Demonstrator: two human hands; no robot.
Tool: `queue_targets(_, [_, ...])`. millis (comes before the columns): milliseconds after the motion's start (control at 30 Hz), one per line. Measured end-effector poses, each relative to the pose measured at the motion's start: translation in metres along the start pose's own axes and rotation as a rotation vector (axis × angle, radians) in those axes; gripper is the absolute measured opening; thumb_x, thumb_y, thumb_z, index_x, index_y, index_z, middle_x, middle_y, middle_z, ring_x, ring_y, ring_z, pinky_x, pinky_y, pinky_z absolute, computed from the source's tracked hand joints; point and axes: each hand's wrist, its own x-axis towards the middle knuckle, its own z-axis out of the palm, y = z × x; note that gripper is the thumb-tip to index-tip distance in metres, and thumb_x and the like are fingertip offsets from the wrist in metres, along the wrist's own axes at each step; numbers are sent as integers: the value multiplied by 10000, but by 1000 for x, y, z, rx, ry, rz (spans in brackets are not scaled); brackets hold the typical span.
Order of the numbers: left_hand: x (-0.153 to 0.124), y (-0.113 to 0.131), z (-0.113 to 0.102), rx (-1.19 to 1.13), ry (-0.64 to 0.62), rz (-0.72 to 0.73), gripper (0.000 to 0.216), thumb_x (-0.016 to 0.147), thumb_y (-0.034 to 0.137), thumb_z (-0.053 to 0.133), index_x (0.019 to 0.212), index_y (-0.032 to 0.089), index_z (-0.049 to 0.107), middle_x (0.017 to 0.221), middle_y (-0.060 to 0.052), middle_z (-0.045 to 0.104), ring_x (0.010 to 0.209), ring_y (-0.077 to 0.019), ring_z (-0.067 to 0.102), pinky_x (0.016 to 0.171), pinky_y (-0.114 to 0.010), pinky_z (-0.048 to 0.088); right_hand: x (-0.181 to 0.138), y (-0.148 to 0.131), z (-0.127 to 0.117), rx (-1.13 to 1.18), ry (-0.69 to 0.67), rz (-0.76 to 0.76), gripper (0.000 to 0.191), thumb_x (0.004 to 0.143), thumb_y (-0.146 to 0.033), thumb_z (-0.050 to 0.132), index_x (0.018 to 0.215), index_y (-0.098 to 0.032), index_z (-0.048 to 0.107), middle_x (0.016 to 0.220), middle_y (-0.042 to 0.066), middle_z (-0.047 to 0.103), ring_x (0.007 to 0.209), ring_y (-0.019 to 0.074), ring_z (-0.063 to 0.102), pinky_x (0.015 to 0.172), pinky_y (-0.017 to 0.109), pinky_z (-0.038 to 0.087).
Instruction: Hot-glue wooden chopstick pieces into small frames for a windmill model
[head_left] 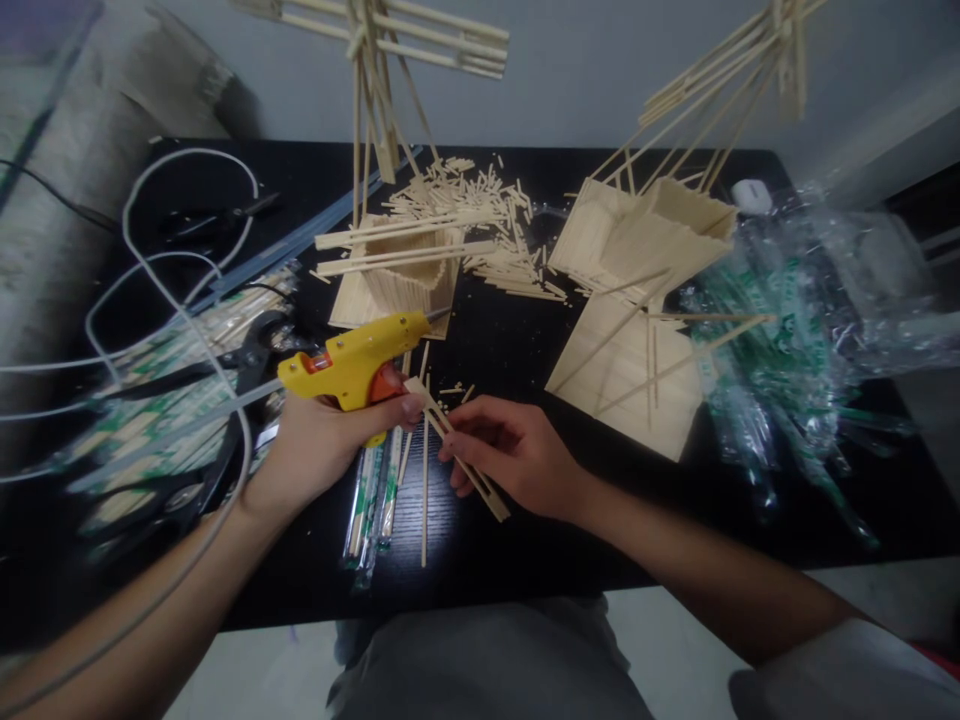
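My left hand (330, 435) is closed around a yellow hot glue gun (375, 350), whose nozzle points right toward a windmill-like model. Its thumb also touches the upper end of a small frame of glued wooden sticks (474, 468). My right hand (517, 450) pinches that frame along its middle, with the lower end sticking out below the fingers. Beneath the hands, loose chopsticks (425, 480) and wrapped chopsticks (371, 500) lie on the black table (570, 545).
Two stick-built models with bases (405, 275) (660, 225) stand at the back, cut stick pieces (480, 215) heaped between them. A wooden board (637, 375) bears loose sticks. Empty wrappers (787, 350) cover the right; a white cable (172, 290), cutters (247, 355) and packed chopsticks lie left.
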Motion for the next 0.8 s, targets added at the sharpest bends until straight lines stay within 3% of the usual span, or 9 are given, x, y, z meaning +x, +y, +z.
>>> queue_targets(267, [0,1,3,-45,-30,11,319,721,350,1008,849,240,737,781,19,755,695,-197,716,714,-354,622,1,-2,-2,62,-24,47,367,879,-489,936,975,-179,765,845,19,785,629,136,742,601,265,677])
queue_targets(433, [1,2,4,-73,-77,44,285,785,395,972,836,242,738,838,-20,768,793,-230,745,772,-377,658,4,-5,-7,177,-145,162,368,935,-518,880,997,-167,788,775,-16,727,553,99,656,497,209,606])
queue_targets(600, [0,4,7,-44,-50,37,326,760,393,982,781,243,693,745,20,728,654,-170,679,659,-311,608,6,-5,-8,265,-222,222,429,989,-581,802,1024,-153,807,777,-6,719,534,88,610,446,187,555])
queue_targets(800, [-1,9,10,30,-41,57,291,777,371,962,732,234,709,703,14,727,645,-185,701,650,-322,627,0,-7,-4,141,-197,170,347,1003,-505,814,1044,-161,789,784,-9,735,570,96,663,506,196,593])
